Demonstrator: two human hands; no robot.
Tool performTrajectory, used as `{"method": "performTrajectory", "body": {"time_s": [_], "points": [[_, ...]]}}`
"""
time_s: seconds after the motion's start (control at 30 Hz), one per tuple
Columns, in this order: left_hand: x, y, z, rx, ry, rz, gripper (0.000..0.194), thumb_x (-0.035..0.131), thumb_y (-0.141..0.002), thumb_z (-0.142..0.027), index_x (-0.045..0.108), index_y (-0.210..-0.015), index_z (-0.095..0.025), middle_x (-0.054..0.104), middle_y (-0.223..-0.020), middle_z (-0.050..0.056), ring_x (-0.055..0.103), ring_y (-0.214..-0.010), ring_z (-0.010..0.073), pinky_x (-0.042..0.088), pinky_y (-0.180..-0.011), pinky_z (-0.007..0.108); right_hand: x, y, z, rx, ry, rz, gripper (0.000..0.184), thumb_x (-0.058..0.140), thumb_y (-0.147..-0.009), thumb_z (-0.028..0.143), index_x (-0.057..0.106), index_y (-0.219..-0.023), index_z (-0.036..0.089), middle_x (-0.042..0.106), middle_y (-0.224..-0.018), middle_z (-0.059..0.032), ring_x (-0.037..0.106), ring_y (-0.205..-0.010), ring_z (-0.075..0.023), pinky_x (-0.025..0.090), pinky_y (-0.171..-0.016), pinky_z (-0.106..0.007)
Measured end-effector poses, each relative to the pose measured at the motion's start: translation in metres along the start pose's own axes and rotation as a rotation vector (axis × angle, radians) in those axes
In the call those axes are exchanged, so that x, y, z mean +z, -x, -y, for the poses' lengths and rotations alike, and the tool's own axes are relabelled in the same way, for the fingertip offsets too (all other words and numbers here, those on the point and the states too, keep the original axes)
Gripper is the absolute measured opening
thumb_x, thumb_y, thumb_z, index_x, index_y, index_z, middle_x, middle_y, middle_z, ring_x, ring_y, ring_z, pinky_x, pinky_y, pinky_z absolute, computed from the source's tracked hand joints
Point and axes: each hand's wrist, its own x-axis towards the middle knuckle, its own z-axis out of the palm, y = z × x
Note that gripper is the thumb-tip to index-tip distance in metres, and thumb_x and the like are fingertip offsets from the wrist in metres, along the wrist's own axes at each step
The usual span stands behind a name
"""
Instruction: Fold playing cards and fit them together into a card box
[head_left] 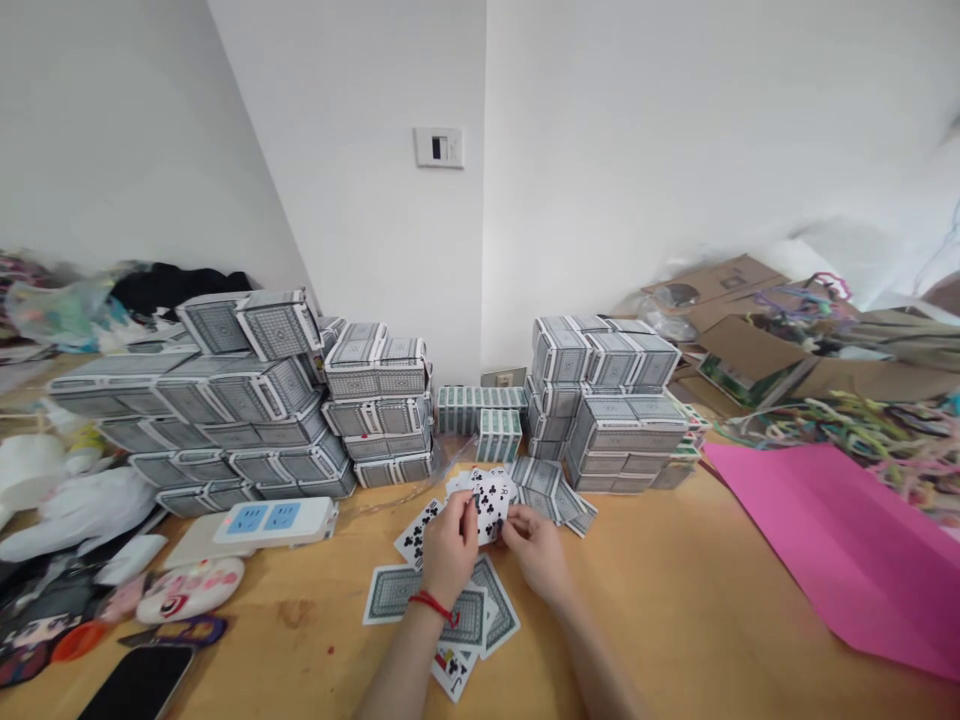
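Clubs card point(493, 497) above table point(645, 620), right of power strip point(277, 520), left hand point(450, 545) finger-and-thumb pinched on card, right hand point(541, 552) half-curled at card's edge, grip unclear, face-down cards point(394, 593) right of strip.

A: What colours has the held card point(493, 502)?
B: It is white, with black clubs.
A: And the bracelet point(429, 599)?
B: This one is red; the paper sheet point(832, 550) is bright pink, and the stacked cards point(240, 395) are grey-patterned with white edges
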Motion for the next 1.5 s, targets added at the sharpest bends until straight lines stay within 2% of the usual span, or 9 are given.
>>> {"method": "performTrajectory", "body": {"time_s": [0.37,0.5,0.7,1.1,1.3,1.5], "points": [[-0.001,-0.001,0.000,-0.019,0.017,0.026,0.017,0.035,-0.082,-0.028,0.048,-0.088,-0.019,0.056,-0.058,-0.001,0.054,-0.051,0.0127,0.039,-0.050,0.022,0.000,0.001,0.003,0.009,0.019,-0.006,0.021,0.055,-0.068,0.034,0.058,-0.075,0.014,0.061,-0.061,-0.0031,0.056,-0.056,-0.0170,0.043,-0.056,-0.027],[-0.001,-0.001,0.000,-0.014,0.024,0.019,0.017,0.035,-0.082,-0.028,0.048,-0.087,-0.019,0.054,-0.056,-0.001,0.054,-0.050,0.0123,0.039,-0.049,0.021,0.001,0.001,0.005,0.005,0.015,-0.016,0.026,0.056,-0.067,0.037,0.059,-0.080,0.015,0.062,-0.062,-0.0022,0.055,-0.056,-0.0167,0.043,-0.055,-0.027],[-0.001,-0.001,0.001,-0.009,0.004,0.011,0.018,0.036,-0.081,-0.028,0.050,-0.087,-0.019,0.058,-0.059,0.000,0.056,-0.052,0.0125,0.040,-0.049,0.021,0.000,0.001,0.002,0.019,0.032,-0.016,0.024,0.055,-0.067,0.039,0.056,-0.071,0.016,0.060,-0.060,-0.0018,0.055,-0.054,-0.0159,0.043,-0.054,-0.026],[-0.001,-0.001,0.002,-0.006,-0.009,0.014,0.019,0.037,-0.081,-0.029,0.052,-0.087,-0.019,0.059,-0.058,0.000,0.057,-0.051,0.0122,0.039,-0.048,0.019,0.001,-0.001,-0.007,0.037,0.070,-0.042,0.028,0.054,-0.067,0.045,0.052,-0.068,0.017,0.060,-0.058,-0.0020,0.056,-0.053,-0.0172,0.043,-0.051,-0.026],[-0.001,-0.001,0.003,-0.001,-0.016,0.007,0.018,0.038,-0.081,-0.028,0.051,-0.087,-0.019,0.058,-0.056,-0.001,0.056,-0.050,0.0119,0.038,-0.047,0.019,0.000,0.000,-0.005,0.004,0.071,-0.039,0.024,0.053,-0.070,0.041,0.050,-0.068,0.017,0.058,-0.057,-0.0003,0.054,-0.052,-0.0154,0.042,-0.053,-0.026],[-0.001,-0.001,0.001,0.006,-0.003,0.004,0.017,0.037,-0.081,-0.027,0.051,-0.086,-0.019,0.055,-0.053,-0.002,0.054,-0.047,0.0117,0.038,-0.047,0.020,0.000,-0.001,-0.006,0.002,0.098,-0.067,0.028,0.053,-0.069,0.045,0.049,-0.066,0.018,0.057,-0.056,0.0000,0.054,-0.052,-0.0154,0.042,-0.052,-0.026]]}}
